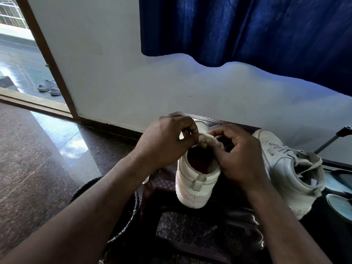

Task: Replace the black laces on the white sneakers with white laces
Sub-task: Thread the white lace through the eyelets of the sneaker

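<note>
A white sneaker (194, 180) stands heel toward me on a dark stool (213, 121). My left hand (163, 143) has its fingers curled at the sneaker's tongue (208, 140) and pinches it near the top. My right hand (240, 157) curls over the lace area on the shoe's right side; a thin dark lace (228, 146) shows under its fingers, though the grip itself is hidden. A second white sneaker (291, 168) with pale laces sits to the right, apart from both hands.
A dark woven basket (131, 212) sits by my left forearm. Pale blue sandals (339, 189) lie at the far right beside a black metal rod (331, 140). A white wall and blue curtain (247, 31) rise behind the stool. An open doorway with slippers (47, 86) is far left.
</note>
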Tool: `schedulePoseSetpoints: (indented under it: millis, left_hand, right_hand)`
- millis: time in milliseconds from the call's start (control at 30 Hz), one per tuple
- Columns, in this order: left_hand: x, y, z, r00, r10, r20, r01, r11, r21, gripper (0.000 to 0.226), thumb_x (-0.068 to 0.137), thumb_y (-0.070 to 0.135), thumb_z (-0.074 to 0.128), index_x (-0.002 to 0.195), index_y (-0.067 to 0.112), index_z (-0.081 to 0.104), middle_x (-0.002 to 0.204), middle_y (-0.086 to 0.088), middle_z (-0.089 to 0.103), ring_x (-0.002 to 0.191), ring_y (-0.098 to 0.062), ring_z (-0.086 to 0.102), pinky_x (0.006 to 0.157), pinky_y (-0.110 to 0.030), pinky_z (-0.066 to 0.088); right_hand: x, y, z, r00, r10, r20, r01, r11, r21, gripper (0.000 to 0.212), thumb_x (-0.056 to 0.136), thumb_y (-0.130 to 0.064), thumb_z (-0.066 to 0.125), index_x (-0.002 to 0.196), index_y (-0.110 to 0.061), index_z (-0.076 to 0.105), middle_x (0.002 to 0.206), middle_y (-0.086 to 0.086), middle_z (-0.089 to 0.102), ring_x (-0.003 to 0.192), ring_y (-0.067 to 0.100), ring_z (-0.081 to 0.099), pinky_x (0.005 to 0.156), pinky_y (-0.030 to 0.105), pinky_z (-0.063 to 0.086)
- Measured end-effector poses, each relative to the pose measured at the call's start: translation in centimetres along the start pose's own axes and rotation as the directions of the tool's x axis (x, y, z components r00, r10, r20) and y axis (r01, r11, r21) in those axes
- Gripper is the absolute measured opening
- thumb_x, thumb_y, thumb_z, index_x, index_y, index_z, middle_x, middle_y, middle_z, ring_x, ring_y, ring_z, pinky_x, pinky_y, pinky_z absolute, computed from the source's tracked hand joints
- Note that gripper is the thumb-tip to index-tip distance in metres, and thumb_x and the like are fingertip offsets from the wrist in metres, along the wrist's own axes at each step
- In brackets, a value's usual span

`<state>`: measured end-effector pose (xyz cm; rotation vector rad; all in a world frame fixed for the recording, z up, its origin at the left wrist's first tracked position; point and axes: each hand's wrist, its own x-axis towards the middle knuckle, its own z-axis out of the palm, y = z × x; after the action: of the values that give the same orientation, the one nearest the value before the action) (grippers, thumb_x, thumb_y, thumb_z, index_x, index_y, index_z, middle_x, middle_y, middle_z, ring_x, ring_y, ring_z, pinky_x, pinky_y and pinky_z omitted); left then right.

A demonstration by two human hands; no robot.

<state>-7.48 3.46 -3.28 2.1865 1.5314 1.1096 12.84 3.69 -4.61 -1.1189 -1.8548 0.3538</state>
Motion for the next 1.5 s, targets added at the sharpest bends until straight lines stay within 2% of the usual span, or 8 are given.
schedulePoseSetpoints:
  millis: [200, 467, 733, 833, 967, 1067, 1200, 1500]
  left_hand:
    - [0.0, 0.0, -0.6, 0.987, -0.101, 0.124, 0.115, 0.987, -0.112, 0.027, 0.076, 0.048, 0.089, 0.091, 0.032, 0.074, 0.072, 0.018, 0.063, 0.065, 0.005, 0.056, 0.059, -0.012, 0.040]
    - [0.3, -0.2, -1.2, 0.963, -0.163, 0.216, 0.189, 0.976, -0.108, 0.033, 0.070, 0.049, 0.093, 0.092, 0.037, 0.071, 0.077, 0.009, 0.066, 0.060, 0.001, 0.053, 0.061, -0.024, 0.045]
    - [0.3, -0.4, -0.9, 0.963, -0.165, 0.212, 0.182, 0.981, -0.062, 0.026, 0.076, 0.040, 0.091, 0.089, 0.037, 0.068, 0.068, 0.014, 0.057, 0.058, 0.001, 0.050, 0.054, -0.014, 0.036]
    - [0.2, -1.1, -0.6, 0.953, -0.191, 0.237, 0.233, 0.958, -0.167, 0.028, 0.074, 0.047, 0.090, 0.089, 0.035, 0.069, 0.067, 0.010, 0.057, 0.059, -0.004, 0.049, 0.059, -0.026, 0.041]
    - [-0.1, -1.2, -0.8, 0.922, -0.214, 0.322, 0.352, 0.810, -0.469, 0.042, 0.084, 0.060, 0.078, 0.102, 0.022, 0.074, 0.072, -0.005, 0.060, 0.062, -0.020, 0.051, 0.057, -0.033, 0.042]
    - [0.3, -1.7, -1.1, 0.899, -0.330, 0.287, 0.433, 0.760, -0.484, 0.038, 0.099, 0.050, 0.061, 0.104, 0.015, 0.075, 0.076, -0.009, 0.061, 0.057, -0.021, 0.049, 0.053, -0.027, 0.039]
    - [0.1, -1.9, -0.8, 0.835, -0.373, 0.404, 0.535, 0.721, -0.440, 0.011, 0.102, 0.008, 0.063, 0.104, 0.006, 0.073, 0.081, -0.013, 0.063, 0.064, -0.022, 0.045, 0.054, -0.027, 0.037]
    - [-0.1, -1.8, -0.4, 0.846, -0.396, 0.358, 0.500, 0.823, -0.272, 0.030, 0.089, -0.008, 0.051, 0.091, 0.013, 0.072, 0.082, -0.017, 0.072, 0.065, -0.022, 0.059, 0.063, -0.034, 0.048]
  right_hand:
    - [-0.5, 0.6, 0.9, 0.986, -0.140, -0.094, 0.129, 0.985, -0.110, 0.012, 0.083, -0.004, 0.074, 0.090, -0.014, 0.075, 0.094, -0.006, 0.070, 0.092, 0.016, 0.067, 0.075, 0.041, 0.055]
    - [-1.2, 0.7, 1.9, 0.961, -0.170, -0.221, 0.134, 0.977, -0.168, 0.006, 0.091, -0.013, 0.069, 0.091, -0.010, 0.074, 0.091, -0.003, 0.069, 0.083, 0.018, 0.065, 0.068, 0.040, 0.053]
    - [-1.3, 0.9, 2.4, 0.947, -0.180, -0.265, 0.140, 0.977, -0.161, 0.004, 0.091, -0.007, 0.071, 0.092, -0.009, 0.074, 0.091, -0.002, 0.068, 0.083, 0.018, 0.065, 0.068, 0.037, 0.052]
    - [-0.8, 1.1, 1.6, 0.967, -0.165, -0.196, 0.152, 0.985, -0.081, 0.001, 0.092, -0.012, 0.076, 0.092, -0.011, 0.075, 0.090, -0.005, 0.071, 0.084, 0.013, 0.066, 0.072, 0.032, 0.053]
    - [-0.7, 1.1, 0.9, 0.986, -0.082, -0.142, 0.085, 0.996, 0.014, 0.005, 0.091, -0.016, 0.081, 0.092, -0.014, 0.076, 0.089, -0.007, 0.072, 0.085, 0.009, 0.067, 0.073, 0.021, 0.050]
    - [-0.7, 0.8, 1.1, 0.989, -0.074, -0.129, 0.080, 0.996, 0.046, 0.007, 0.090, -0.016, 0.082, 0.092, -0.014, 0.076, 0.091, -0.007, 0.073, 0.087, 0.010, 0.068, 0.075, 0.019, 0.050]
    - [-0.9, 0.7, 1.1, 0.992, -0.057, -0.111, 0.065, 0.996, 0.066, 0.005, 0.090, -0.017, 0.080, 0.092, -0.015, 0.076, 0.091, -0.010, 0.072, 0.089, 0.008, 0.068, 0.075, 0.017, 0.048]
    - [-0.9, 0.8, 1.4, 0.994, -0.029, -0.102, 0.037, 0.996, 0.082, 0.007, 0.090, -0.024, 0.076, 0.093, -0.018, 0.076, 0.093, -0.011, 0.073, 0.091, 0.010, 0.069, 0.076, 0.026, 0.053]
